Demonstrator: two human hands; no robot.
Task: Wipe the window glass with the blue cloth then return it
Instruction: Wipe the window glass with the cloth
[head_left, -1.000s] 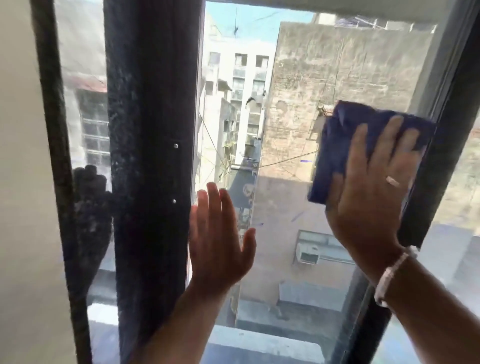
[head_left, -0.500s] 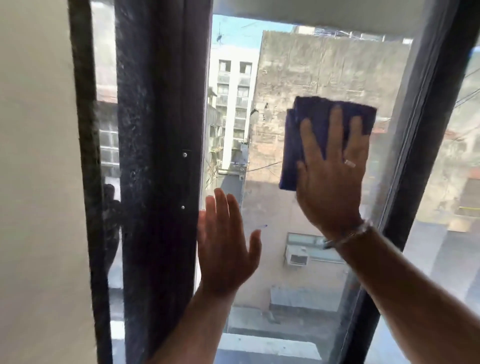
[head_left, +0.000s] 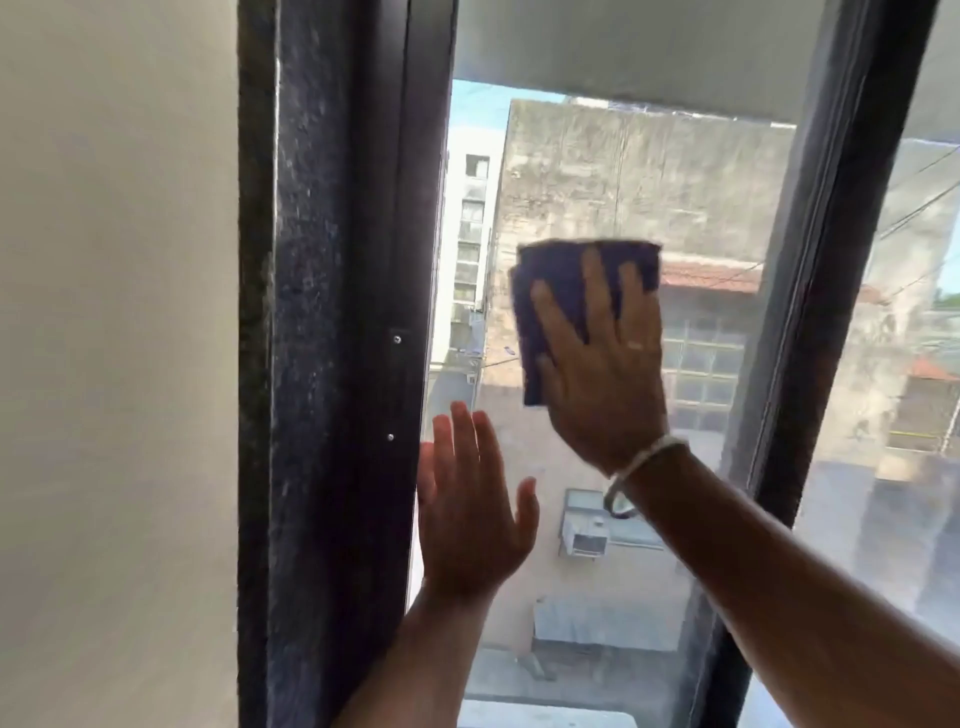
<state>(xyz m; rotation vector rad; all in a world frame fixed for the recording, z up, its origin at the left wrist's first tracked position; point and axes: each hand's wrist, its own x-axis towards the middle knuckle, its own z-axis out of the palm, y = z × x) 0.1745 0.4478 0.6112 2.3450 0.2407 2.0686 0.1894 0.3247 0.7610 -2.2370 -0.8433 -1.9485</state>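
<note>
The blue cloth, folded into a pad, is pressed flat against the window glass near the middle of the pane. My right hand lies spread over it, fingers pointing up, holding it to the glass; a pale bracelet circles that wrist. My left hand rests flat and open on the glass lower down, close to the left frame, with nothing in it.
A dark, dusty window frame stands at the left beside a pale wall. Another dark frame bar slants along the right of the pane, with a second pane beyond. Buildings show outside.
My right hand has slid the cloth leftward across the glass, from the right frame bar towards the middle of the pane. The left hand stays planted on the glass.
</note>
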